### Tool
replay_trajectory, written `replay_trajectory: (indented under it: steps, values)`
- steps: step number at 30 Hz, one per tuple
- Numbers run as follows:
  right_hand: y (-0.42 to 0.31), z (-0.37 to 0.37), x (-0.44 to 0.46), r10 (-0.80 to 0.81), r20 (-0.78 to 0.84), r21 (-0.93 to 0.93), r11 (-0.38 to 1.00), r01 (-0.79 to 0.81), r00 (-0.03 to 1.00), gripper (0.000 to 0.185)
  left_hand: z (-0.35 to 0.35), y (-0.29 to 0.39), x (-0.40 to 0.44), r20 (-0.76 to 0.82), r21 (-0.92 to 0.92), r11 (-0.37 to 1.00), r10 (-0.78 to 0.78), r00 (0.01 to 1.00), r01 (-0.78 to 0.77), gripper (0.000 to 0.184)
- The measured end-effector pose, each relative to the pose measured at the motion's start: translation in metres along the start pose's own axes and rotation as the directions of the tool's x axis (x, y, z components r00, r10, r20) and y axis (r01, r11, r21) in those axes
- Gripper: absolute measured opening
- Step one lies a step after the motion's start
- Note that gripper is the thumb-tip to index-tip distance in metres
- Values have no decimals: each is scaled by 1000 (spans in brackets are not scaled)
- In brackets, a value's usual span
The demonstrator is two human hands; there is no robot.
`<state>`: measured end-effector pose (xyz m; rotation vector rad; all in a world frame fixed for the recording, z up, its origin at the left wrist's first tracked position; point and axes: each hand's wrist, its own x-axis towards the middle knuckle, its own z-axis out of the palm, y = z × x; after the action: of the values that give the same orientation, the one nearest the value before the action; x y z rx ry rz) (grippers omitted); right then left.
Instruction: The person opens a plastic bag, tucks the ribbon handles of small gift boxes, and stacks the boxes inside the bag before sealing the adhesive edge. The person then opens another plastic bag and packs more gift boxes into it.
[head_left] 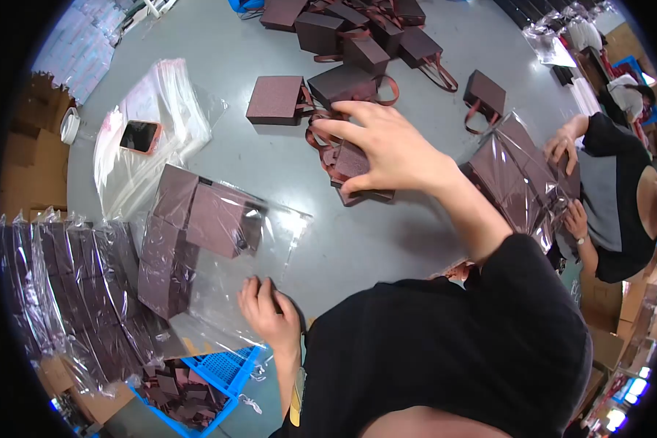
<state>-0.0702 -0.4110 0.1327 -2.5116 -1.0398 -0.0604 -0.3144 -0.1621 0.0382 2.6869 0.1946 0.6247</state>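
My right hand [390, 146] reaches over a small dark maroon box [352, 159] with ribbon handles, its fingers spread around the box top. Just beyond it are another maroon box [276, 99] and a darker one [339, 84]. My left hand [270, 310] rests with bent, parted fingers at the near edge of a clear plastic bag [233, 292]. Inside that bag several maroon boxes [169, 252] are lined up toward its left side. Whether my left fingers pinch the film is hard to see.
Many boxes [365, 52] are heaped at the far side. A phone [140, 136] lies on clear bags [171, 102]. Packed boxes [80, 292] stand at left, above a blue crate [230, 372]. At right, a co-worker's hands [566, 150] touch a wrapped bundle [515, 175].
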Motion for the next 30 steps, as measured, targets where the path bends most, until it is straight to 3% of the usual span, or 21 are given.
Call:
replay_trajectory:
  steps: [1, 5, 7, 9, 10, 12, 14, 15, 18, 20, 22, 24, 26, 27, 30]
  values:
    - [-7, -4, -20, 43, -66, 7, 999, -42, 997, 96, -6, 4, 0, 22, -4, 999, 46, 999, -46, 30]
    - [-8, 3, -75, 164, -204, 38, 986, -159, 965, 103, -9, 40, 3, 107, -420, 893, 228, 968, -164, 34]
    - [-6, 9, -93, 249, -229, 93, 968, -233, 941, 106, 2, 62, 31, 125, -474, 867, 239, 963, -153, 51]
    - [2, 19, -98, 283, -172, 223, 944, -243, 943, 105, 20, 84, 67, 175, -511, 856, 196, 965, -81, 80]
    - [6, 26, -101, 300, -139, 291, 923, -251, 944, 105, 35, 85, 82, 318, -500, 865, 125, 940, 54, 102]
    - [18, 35, -97, 199, -201, 283, 949, -138, 959, 97, 62, 84, 112, 375, -568, 819, 162, 913, 88, 113]
    - [27, 36, -92, 144, -197, 314, 946, -76, 970, 93, 78, 84, 128, 385, -590, 807, 262, 885, 18, 117]
    - [26, 31, -90, 198, -136, 371, 919, -135, 971, 88, 82, 86, 130, 392, -579, 815, 254, 884, 23, 118]
    - [13, 5, -94, 332, -205, 360, 900, -245, 921, 86, 85, 94, 126, 350, -529, 849, 236, 906, -17, 119]
    - [10, -7, -95, 447, -391, 430, 861, -269, 805, 80, 82, 103, 109, 232, -470, 875, 250, 940, -117, 119]
    - [0, -28, -92, 615, -411, 419, 783, -459, 673, 76, 83, 113, 87, 192, -407, 904, 222, 956, -128, 118]
    - [-25, -67, -88, 505, -310, -65, 834, -548, 805, 70, 85, 124, 64, 160, -392, 912, 195, 968, -119, 120]
    - [-34, -88, -87, 335, -138, -277, 891, -361, 932, 63, 81, 132, 50, 140, -330, 934, 196, 971, -141, 121]
    - [-38, -92, -81, 293, -139, -298, 899, -322, 946, 61, 79, 135, 48, 122, -301, 941, 196, 973, -152, 121]
    - [-34, -85, -63, 270, -283, -32, 956, -290, 920, 61, 80, 136, 45, 126, -297, 947, 168, 978, -125, 122]
